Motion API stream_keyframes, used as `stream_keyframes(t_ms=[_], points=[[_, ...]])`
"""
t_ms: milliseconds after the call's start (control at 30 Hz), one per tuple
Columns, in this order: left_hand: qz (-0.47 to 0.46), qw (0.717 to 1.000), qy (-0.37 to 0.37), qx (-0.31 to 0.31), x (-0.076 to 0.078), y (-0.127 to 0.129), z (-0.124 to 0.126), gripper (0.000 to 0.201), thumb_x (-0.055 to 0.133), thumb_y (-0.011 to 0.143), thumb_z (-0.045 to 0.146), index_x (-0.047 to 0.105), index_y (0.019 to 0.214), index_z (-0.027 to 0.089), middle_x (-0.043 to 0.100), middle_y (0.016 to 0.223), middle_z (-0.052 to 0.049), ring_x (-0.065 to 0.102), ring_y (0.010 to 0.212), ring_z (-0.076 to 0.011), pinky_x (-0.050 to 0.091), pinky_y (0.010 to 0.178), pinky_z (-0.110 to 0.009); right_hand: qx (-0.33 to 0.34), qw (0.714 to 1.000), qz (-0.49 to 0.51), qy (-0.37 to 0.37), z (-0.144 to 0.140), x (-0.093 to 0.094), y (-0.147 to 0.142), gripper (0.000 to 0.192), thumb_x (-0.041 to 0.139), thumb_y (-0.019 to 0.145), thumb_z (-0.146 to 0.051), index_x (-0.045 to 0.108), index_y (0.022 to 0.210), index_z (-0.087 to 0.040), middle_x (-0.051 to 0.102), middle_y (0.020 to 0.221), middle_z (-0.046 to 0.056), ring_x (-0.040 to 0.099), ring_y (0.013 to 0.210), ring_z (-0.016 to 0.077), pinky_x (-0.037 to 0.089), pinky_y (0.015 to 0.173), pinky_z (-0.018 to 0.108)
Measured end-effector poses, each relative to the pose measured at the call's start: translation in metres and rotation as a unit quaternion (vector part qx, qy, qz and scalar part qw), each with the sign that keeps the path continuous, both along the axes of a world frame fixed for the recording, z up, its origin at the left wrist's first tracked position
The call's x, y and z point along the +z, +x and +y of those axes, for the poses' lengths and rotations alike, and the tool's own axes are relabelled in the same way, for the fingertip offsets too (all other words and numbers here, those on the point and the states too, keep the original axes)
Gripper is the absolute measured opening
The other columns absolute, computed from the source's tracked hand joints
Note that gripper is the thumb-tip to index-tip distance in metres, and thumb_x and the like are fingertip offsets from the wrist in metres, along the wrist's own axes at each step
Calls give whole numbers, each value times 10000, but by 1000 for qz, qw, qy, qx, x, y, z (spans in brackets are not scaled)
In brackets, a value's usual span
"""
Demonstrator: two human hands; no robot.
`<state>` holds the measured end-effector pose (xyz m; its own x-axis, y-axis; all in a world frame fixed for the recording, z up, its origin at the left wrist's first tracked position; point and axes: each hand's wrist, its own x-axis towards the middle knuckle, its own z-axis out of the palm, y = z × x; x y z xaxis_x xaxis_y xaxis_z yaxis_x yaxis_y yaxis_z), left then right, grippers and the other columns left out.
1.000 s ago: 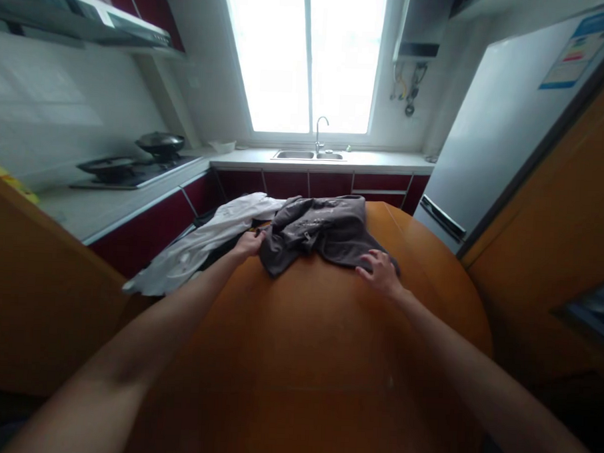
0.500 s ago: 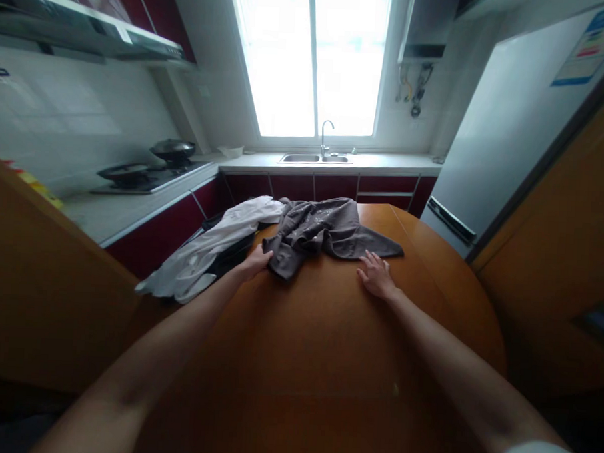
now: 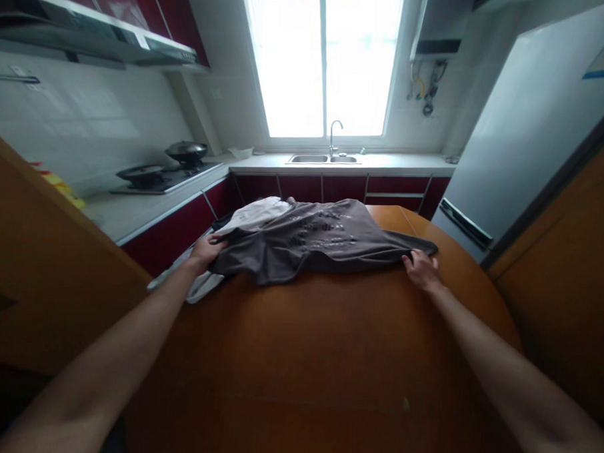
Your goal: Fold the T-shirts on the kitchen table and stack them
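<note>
A dark grey T-shirt [image 3: 331, 238] with printed lettering on its front lies stretched sideways across the far half of the wooden table [image 3: 317, 347]. At its left end, my left hand [image 3: 207, 250] is closed on the cloth. My right hand [image 3: 423, 268] pinches the shirt's edge near the right end, its fingertips partly hidden by the fabric. White clothing [image 3: 257, 212] lies partly under the grey shirt on the left, and a piece of it shows below my left hand.
Behind the table runs a counter with a sink [image 3: 309, 159] and tap [image 3: 332, 138]. Pans stand on a stove [image 3: 171, 177] at the left. A fridge [image 3: 510, 142] is at the right, and wooden panels flank both sides.
My left hand has moved left, pulling the grey T-shirt out over the white clothing. My right hand has shifted right and taken hold of its edge. The shirt is now flatter and wider, its lettering showing.
</note>
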<state>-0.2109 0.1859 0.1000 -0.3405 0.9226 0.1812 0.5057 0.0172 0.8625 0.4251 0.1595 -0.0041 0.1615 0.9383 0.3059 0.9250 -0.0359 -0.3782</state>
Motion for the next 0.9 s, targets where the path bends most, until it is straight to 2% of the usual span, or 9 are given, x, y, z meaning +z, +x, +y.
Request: stream_keyframes(t_ms=[133, 200, 267, 367, 433, 500, 633, 767, 900], points=[[222, 975, -18, -13, 0, 10, -12, 318, 749, 770, 328, 677, 961, 85, 705, 892, -178, 679, 880, -315, 530, 837, -459, -16, 998, 5, 65, -30, 3, 42, 479, 327, 1010, -428, 668, 1144, -120, 633, 1332, 170, 516, 1283, 253, 287, 1150, 426], [303, 951, 30, -42, -6, 42, -21, 289, 690, 806, 259, 684, 1034, 82, 690, 1058, -195, 638, 1063, -328, 467, 992, -494, -19, 996, 0, 87, -45, 4, 43, 437, 358, 993, -417, 690, 1056, -140, 643, 1298, 161, 518, 1270, 261, 304, 1141, 418], [319, 938, 71, -115, -19, 87, -33, 276, 622, 855, 236, 696, 1107, 150, 677, 1162, -135, 612, 1138, -282, 441, 1062, -432, -10, 993, -6, 114, -56, 4, 31, 389, 411, 973, -411, 680, 1086, -154, 613, 1341, 157, 499, 1293, 279, 310, 1141, 437], [338, 893, 101, -278, -45, 157, -52, 226, 534, 939, 290, 742, 994, 222, 702, 1092, -75, 659, 1044, -224, 501, 997, -342, 90, 988, -15, 128, -66, 1, 1, 338, 483, 958, -389, 668, 1176, -208, 596, 1387, 123, 485, 1333, 288, 325, 1144, 469], [347, 879, 97, -313, -63, 191, -63, 276, 502, 966, 311, 754, 1048, 231, 703, 1152, -82, 661, 1073, -222, 497, 1020, -351, 182, 979, -22, 86, -72, -3, -17, 344, 500, 962, -392, 680, 1208, -231, 600, 1402, 109, 502, 1335, 282, 342, 1145, 472], [370, 874, 71, -307, -79, 209, -72, 354, 509, 976, 363, 703, 1248, 245, 630, 1366, -96, 570, 1282, -267, 413, 1131, -443, 236, 971, -31, 22, -80, -7, -29, 394, 510, 965, -425, 673, 1273, -241, 589, 1432, 105, 514, 1336, 279, 355, 1144, 478], [425, 849, -39, -313, -96, 210, -85, 523, 398, 1029, 484, 440, 1531, 345, 282, 1665, -50, 174, 1548, -349, 164, 1186, -685, 239, 968, -60, -34, -104, -10, -39, 447, 498, 985, -478, 639, 1355, -269, 551, 1485, 105, 482, 1373, 299, 297, 1158, 567], [450, 823, -77, -338, -98, 195, -111, 548, 343, 1047, 506, 284, 1583, 408, 117, 1699, -1, 50, 1561, -363, 106, 1177, -715, 242, 966, -82, -31, -140, 0, -43, 409, 478, 1010, -477, 673, 1316, -289, 608, 1421, 101, 534, 1299, 288, 317, 1129, 546], [461, 811, -71, -353, -93, 181, -159, 599, 372, 1039, 525, 173, 1596, 425, 25, 1699, 3, -13, 1557, -370, 77, 1175, -722, 257, 963, -79, -27, -192, 19, -52, 382, 469, 1017, -496, 754, 1153, -281, 703, 1239, 94, 607, 1132, 274, 415, 1021, 457]])
